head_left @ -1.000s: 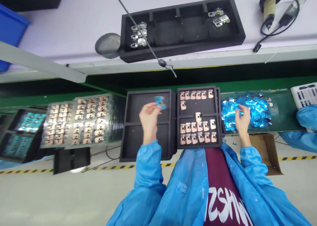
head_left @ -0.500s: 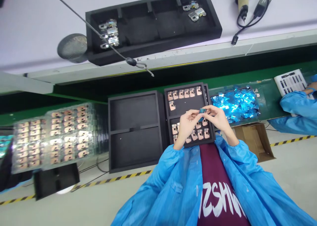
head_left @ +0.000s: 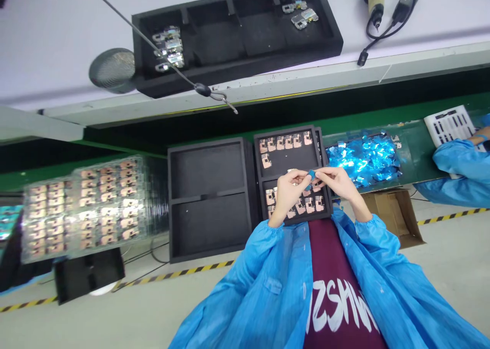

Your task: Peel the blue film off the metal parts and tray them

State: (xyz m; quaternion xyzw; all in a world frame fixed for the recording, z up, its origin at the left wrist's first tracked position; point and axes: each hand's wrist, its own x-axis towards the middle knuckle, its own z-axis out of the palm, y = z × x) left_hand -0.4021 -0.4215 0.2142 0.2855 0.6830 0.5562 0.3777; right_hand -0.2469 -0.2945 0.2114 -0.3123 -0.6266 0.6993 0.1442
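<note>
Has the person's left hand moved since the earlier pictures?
Yes. The left hand has moved to the right, from over the plain foam tray to over the tray of copper parts, which sits beside it.

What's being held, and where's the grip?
A small blue piece, pinched from opposite sides between the fingertips of the left hand and the right hand. The exact contact points are too small to tell.
</note>
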